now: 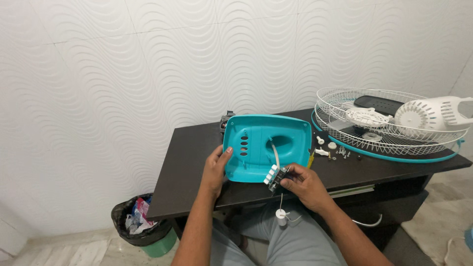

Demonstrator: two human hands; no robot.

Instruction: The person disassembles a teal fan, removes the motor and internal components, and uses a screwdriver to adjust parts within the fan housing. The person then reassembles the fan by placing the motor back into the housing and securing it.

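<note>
Left hand [215,170] grips teal fan base [266,147] at 9 o'clock; right hand [305,186] pinches switch block [274,176] at 5.

One head-worn camera looks down and forward, close over a dark table [197,148] against a white wall [123,74].

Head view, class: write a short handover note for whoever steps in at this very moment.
Left hand: grips the left edge of the teal fan base cover, which lies hollow side up on the dark table.
Right hand: holds the white push-button switch block at the cover's lower edge.
Done: wire fan guards are off; loose screws lie beside them.
Left: switch block not seated.
</note>
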